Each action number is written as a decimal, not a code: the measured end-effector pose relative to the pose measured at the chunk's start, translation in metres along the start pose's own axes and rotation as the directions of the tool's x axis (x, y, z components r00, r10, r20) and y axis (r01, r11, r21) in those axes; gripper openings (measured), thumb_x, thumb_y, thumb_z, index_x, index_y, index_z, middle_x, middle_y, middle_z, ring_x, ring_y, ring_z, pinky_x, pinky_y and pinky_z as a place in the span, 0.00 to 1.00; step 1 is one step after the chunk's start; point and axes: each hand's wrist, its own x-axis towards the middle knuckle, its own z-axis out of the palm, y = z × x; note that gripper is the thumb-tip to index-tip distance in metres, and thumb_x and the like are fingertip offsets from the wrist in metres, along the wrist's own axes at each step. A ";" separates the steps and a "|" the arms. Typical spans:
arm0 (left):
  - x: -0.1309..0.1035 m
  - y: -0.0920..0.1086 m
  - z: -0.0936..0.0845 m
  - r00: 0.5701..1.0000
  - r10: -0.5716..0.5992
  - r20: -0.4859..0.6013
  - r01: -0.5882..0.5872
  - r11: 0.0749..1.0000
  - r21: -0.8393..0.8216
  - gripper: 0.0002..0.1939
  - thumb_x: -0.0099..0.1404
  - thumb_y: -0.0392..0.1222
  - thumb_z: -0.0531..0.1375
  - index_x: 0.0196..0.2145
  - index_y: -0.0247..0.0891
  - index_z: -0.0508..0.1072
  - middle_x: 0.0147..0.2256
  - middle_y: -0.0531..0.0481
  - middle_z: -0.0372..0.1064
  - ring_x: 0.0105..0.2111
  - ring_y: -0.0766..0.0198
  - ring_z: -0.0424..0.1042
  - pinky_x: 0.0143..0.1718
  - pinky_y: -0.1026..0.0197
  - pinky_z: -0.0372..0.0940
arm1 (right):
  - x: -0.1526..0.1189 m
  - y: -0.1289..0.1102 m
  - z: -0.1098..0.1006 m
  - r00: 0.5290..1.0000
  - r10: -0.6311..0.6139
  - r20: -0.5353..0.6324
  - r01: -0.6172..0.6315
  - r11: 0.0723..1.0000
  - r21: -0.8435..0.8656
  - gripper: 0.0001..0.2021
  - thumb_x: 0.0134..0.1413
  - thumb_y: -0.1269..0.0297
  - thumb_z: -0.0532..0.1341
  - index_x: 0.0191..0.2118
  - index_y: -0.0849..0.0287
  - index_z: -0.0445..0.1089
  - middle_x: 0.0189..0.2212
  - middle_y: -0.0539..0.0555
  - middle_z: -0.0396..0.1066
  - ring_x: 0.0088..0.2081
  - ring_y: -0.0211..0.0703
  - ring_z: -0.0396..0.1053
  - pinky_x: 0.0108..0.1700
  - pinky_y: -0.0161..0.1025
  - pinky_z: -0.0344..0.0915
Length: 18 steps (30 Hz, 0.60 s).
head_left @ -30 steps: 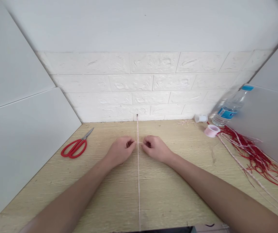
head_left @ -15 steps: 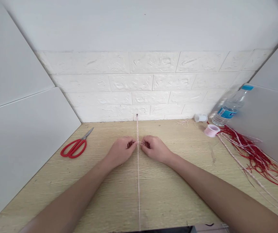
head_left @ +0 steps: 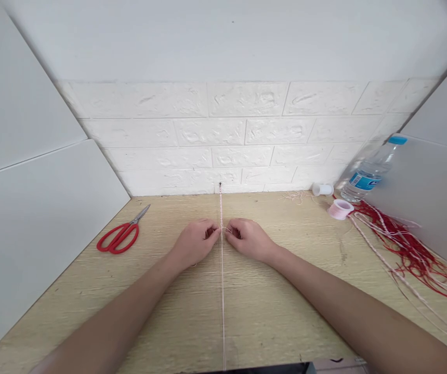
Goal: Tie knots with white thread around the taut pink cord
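Note:
A pale pink cord [head_left: 223, 301] runs taut from a small dark point low on the wall to the table's front edge. Its far part is a knotted or braided length [head_left: 221, 205]. My left hand [head_left: 198, 241] pinches a thin strand at the left side of the cord, just below the braided part. Opposite it, my right hand [head_left: 249, 240] is closed on a thin pale thread [head_left: 226, 228] that bows across from the cord. The exact grip inside the fingers is hidden.
Red-handled scissors [head_left: 118, 238] lie at left. On the right are a pink thread spool [head_left: 340, 209], a white spool [head_left: 323, 190], a water bottle [head_left: 367, 176] and a heap of red cords [head_left: 406, 244]. Thread scraps [head_left: 297, 197] lie by the brick-patterned wall [head_left: 192, 132].
Both hands stay almost in place. The short thread between them bows a little more, and my right fingers have shifted very slightly left.

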 end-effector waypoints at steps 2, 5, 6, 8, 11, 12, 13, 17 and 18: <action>0.000 0.001 0.000 1.000 0.006 0.011 -0.006 1.000 -0.020 0.15 0.65 0.48 0.51 0.31 0.39 0.72 0.27 0.52 0.67 0.28 0.64 0.63 0.31 0.61 0.56 | 0.000 0.000 0.000 1.000 -0.004 0.002 0.004 1.000 -0.003 0.10 0.57 0.65 0.56 0.25 0.59 0.59 0.22 0.48 0.63 0.25 0.34 0.57 0.27 0.33 0.48; -0.001 0.002 0.000 0.999 0.019 0.027 -0.018 0.999 -0.046 0.13 0.65 0.47 0.52 0.33 0.40 0.72 0.27 0.53 0.66 0.28 0.64 0.63 0.31 0.62 0.57 | 0.001 -0.001 0.000 1.000 -0.008 0.005 0.008 1.000 -0.001 0.11 0.57 0.65 0.55 0.25 0.59 0.58 0.22 0.48 0.63 0.25 0.34 0.56 0.27 0.33 0.48; -0.001 0.002 0.001 0.999 0.024 0.030 -0.022 0.998 -0.051 0.12 0.65 0.47 0.52 0.34 0.40 0.72 0.27 0.53 0.66 0.28 0.65 0.64 0.31 0.62 0.57 | 0.001 -0.001 -0.001 1.000 -0.008 0.006 0.008 1.000 0.000 0.11 0.57 0.65 0.55 0.24 0.59 0.58 0.22 0.48 0.63 0.25 0.34 0.56 0.27 0.33 0.48; -0.001 0.002 0.002 0.999 0.028 0.034 -0.026 0.998 -0.059 0.11 0.64 0.46 0.52 0.35 0.41 0.73 0.27 0.53 0.66 0.28 0.65 0.64 0.31 0.62 0.57 | 0.001 -0.001 -0.001 1.000 -0.011 0.010 0.011 1.000 0.001 0.11 0.57 0.64 0.55 0.25 0.59 0.58 0.22 0.48 0.63 0.24 0.34 0.56 0.27 0.33 0.47; -0.002 0.000 0.002 0.999 0.025 0.041 -0.022 0.998 -0.067 0.11 0.65 0.46 0.52 0.36 0.41 0.72 0.27 0.53 0.66 0.28 0.65 0.63 0.31 0.62 0.57 | 0.001 -0.001 0.000 1.000 -0.017 0.009 0.017 1.000 -0.003 0.11 0.58 0.64 0.55 0.25 0.59 0.58 0.22 0.48 0.63 0.25 0.34 0.56 0.27 0.33 0.47; -0.002 0.000 0.002 0.999 0.024 0.043 -0.021 0.998 -0.067 0.11 0.65 0.46 0.52 0.36 0.41 0.72 0.27 0.53 0.65 0.28 0.65 0.63 0.31 0.62 0.57 | 0.001 0.000 0.000 1.000 -0.019 0.007 0.019 1.000 -0.004 0.11 0.58 0.64 0.55 0.25 0.59 0.58 0.22 0.48 0.63 0.25 0.34 0.57 0.27 0.33 0.47; -0.002 0.000 0.002 0.999 0.025 0.044 -0.022 0.998 -0.067 0.11 0.65 0.46 0.52 0.36 0.41 0.72 0.27 0.54 0.65 0.28 0.65 0.63 0.31 0.62 0.57 | 0.001 0.000 0.000 1.000 -0.020 0.006 0.020 1.000 -0.004 0.11 0.58 0.64 0.55 0.25 0.59 0.58 0.22 0.48 0.63 0.25 0.34 0.57 0.27 0.33 0.47; -0.001 0.001 0.002 0.998 0.048 0.051 -0.044 0.996 -0.073 0.11 0.65 0.45 0.51 0.33 0.40 0.71 0.28 0.54 0.66 0.29 0.65 0.63 0.32 0.62 0.57 | 0.001 0.000 0.001 1.000 -0.026 0.009 0.026 1.000 -0.013 0.12 0.58 0.63 0.54 0.25 0.59 0.58 0.22 0.48 0.63 0.25 0.34 0.56 0.27 0.33 0.48; -0.001 0.001 0.001 0.997 0.054 0.052 -0.050 0.996 -0.075 0.12 0.66 0.45 0.51 0.32 0.40 0.71 0.28 0.53 0.66 0.29 0.65 0.63 0.32 0.62 0.57 | 0.001 0.000 0.001 1.000 -0.028 0.009 0.028 0.999 -0.016 0.12 0.58 0.63 0.54 0.25 0.59 0.58 0.22 0.48 0.63 0.25 0.34 0.56 0.27 0.33 0.48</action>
